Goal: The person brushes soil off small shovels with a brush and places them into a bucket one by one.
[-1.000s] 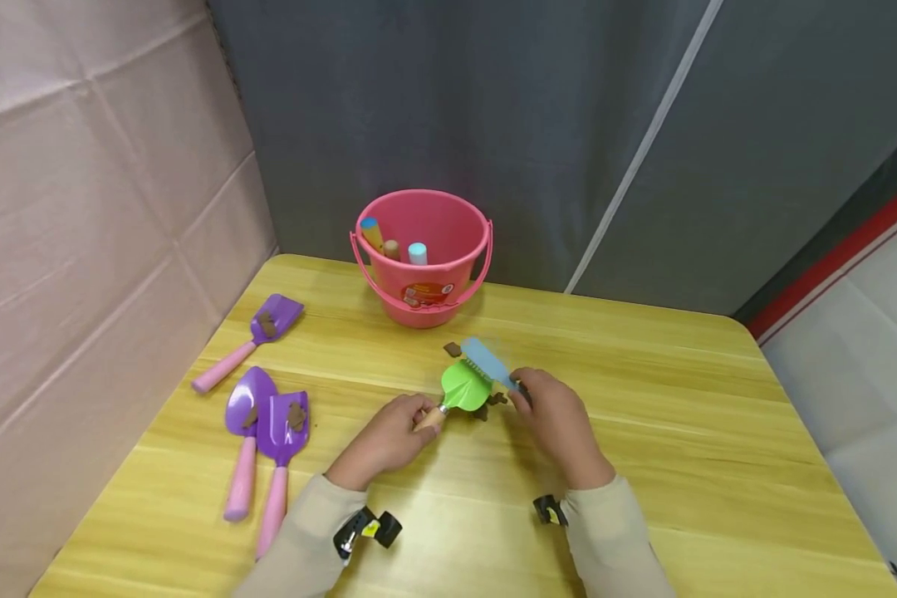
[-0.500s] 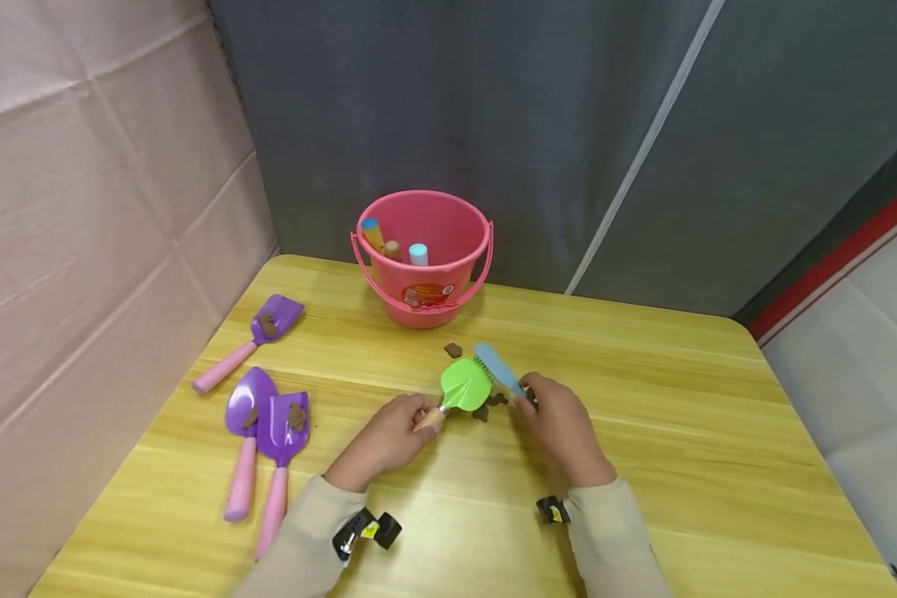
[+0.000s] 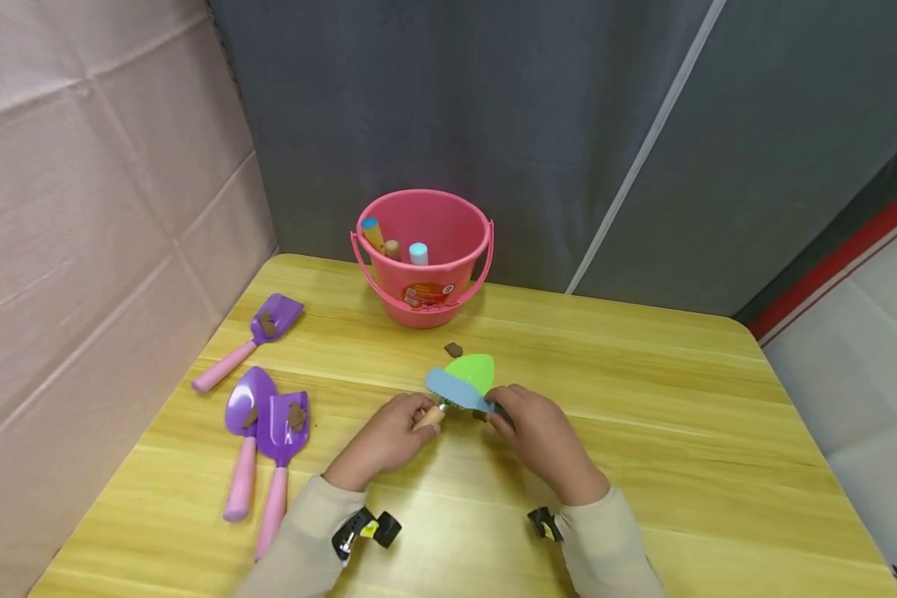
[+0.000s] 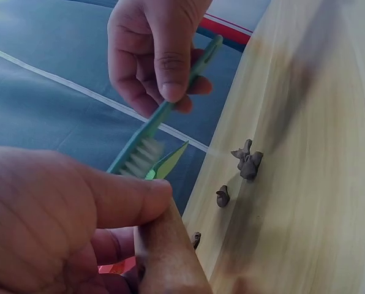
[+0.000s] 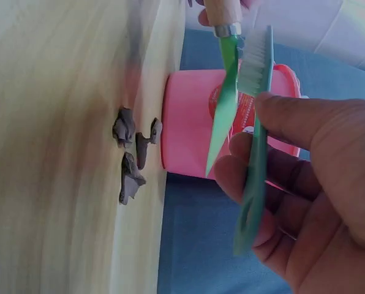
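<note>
My left hand (image 3: 390, 432) grips the wooden handle of a small garden trowel with a green blade (image 3: 475, 370), held above the table. My right hand (image 3: 541, 436) holds a blue scrubbing brush (image 3: 454, 389) by its handle, thumb on one side and fingers on the other. In the right wrist view the white bristles (image 5: 252, 64) face the trowel, close by the blade's metal neck. From the head, the brush covers the lower part of the blade. Several brown clay bits (image 5: 130, 180) lie on the table under the trowel.
A pink bucket (image 3: 437, 292) with several tool handles inside stands at the back. On the left lie three purple-bladed tools with pink handles, a shovel (image 3: 278, 317), a trowel (image 3: 252, 394) and another shovel (image 3: 284, 428), with brown bits on them. One clay piece (image 3: 453, 350) lies before the bucket.
The brush has moved left and nearer me, from the blade's right edge across to its neck. The trowel blade has tilted somewhat; the left hand stays nearly in place.
</note>
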A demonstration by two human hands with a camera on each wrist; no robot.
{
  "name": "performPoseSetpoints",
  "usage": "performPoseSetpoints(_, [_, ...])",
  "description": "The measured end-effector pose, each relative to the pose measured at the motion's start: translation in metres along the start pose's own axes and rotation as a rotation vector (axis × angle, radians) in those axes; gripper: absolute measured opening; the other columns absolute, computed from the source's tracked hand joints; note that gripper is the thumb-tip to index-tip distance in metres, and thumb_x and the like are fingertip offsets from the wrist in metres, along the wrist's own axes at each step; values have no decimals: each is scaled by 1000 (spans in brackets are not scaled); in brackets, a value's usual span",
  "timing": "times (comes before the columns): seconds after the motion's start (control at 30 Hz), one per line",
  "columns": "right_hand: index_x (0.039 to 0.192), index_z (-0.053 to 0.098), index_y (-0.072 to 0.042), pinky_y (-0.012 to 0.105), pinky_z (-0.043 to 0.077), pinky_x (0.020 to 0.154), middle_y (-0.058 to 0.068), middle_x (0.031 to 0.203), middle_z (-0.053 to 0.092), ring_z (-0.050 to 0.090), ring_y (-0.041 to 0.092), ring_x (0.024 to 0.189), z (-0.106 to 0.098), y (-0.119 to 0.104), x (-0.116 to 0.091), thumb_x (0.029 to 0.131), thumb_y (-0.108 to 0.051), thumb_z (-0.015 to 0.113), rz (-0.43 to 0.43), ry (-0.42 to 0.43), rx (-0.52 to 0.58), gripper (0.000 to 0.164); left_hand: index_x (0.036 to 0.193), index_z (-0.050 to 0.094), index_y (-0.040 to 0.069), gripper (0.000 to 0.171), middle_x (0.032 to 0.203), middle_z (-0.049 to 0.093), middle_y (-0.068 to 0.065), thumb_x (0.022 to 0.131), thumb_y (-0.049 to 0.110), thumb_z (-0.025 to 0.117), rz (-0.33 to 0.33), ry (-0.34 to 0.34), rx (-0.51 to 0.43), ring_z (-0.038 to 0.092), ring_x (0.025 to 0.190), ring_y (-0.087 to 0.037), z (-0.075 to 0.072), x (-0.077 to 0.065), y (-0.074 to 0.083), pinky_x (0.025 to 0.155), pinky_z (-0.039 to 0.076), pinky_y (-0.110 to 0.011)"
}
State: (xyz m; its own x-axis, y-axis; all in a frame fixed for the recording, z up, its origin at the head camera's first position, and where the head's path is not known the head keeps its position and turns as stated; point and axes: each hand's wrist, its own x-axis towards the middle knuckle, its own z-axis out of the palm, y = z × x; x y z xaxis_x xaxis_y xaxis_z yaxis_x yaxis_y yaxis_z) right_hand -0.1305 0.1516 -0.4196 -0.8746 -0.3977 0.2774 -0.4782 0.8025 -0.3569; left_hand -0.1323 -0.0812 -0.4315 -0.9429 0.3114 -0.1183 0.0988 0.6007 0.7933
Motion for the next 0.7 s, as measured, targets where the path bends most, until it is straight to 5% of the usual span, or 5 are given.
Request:
performPoseSetpoints(0.43, [108, 65, -2, 38, 49, 61, 7, 86, 66, 56, 18, 67, 0, 34, -7, 92, -10, 71, 257, 65, 4, 18, 111, 65, 6, 18, 92, 56, -5, 95, 14, 66, -18, -12, 14, 52, 79, -20, -6, -3, 3, 67, 45, -35])
performPoseSetpoints(0.6, [108, 65, 1, 34, 45, 53, 11, 85, 67, 54, 18, 61, -10, 43, -12, 93, -7, 69, 304, 139, 28, 18, 115, 63, 8, 20, 90, 61, -3, 98, 18, 63, 9, -48, 52, 55, 74, -17, -24, -3, 17, 64, 47, -34])
performPoseSetpoints(0.7, [109, 65, 1, 33, 43, 53, 12, 86, 67, 52, 18, 60, -14, 46, -12, 94, -8, 67, 338, 142, 33, 17, 116, 62, 8, 19, 86, 60, -2, 100, 20, 59, 80, -70, 37, 53, 71, -16, -43, -4, 30, 62, 46, -33])
